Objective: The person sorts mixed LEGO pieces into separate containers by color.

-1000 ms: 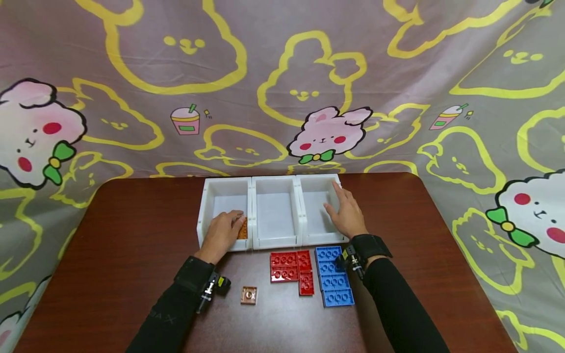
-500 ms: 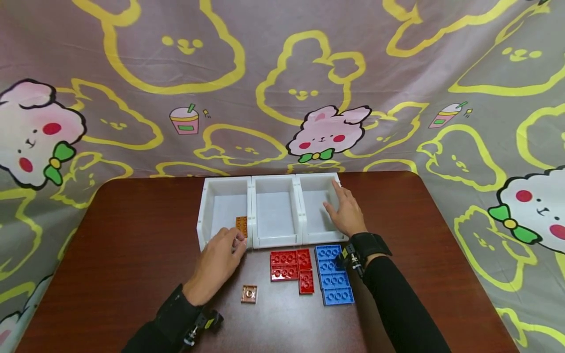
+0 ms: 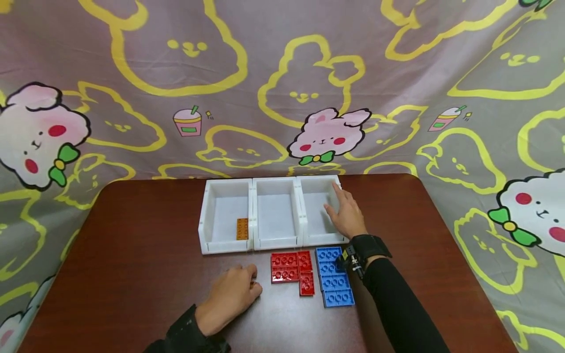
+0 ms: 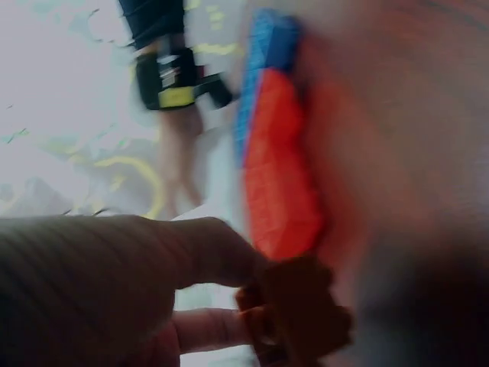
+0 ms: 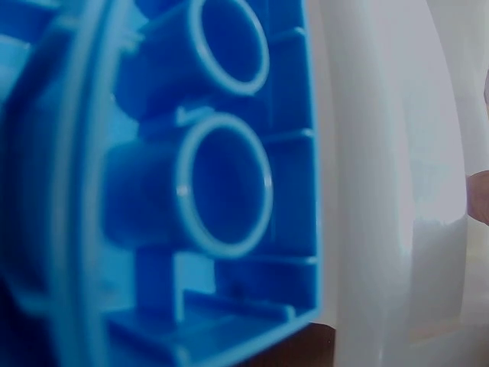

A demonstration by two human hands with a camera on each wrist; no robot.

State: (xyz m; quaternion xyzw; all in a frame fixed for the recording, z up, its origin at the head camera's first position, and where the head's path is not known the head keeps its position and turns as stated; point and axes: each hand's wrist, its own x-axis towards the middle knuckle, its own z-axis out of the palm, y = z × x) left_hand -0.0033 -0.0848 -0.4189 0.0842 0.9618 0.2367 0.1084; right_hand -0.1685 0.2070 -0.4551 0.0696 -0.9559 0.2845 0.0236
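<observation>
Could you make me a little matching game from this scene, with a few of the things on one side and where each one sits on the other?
Things:
1. orange brick
2. red bricks
3. blue bricks
4. right hand

Places:
A. on the table, nearest the right sleeve
B. inside the left white bin
C. resting on the right white bin
D. on the table, between the left hand and the blue ones

Pairs: 1-B, 2-D, 3-A, 4-C

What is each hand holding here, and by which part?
The left hand pinches the small brown plate at its edge. The right hand holds nothing, resting on the white tray.
</observation>
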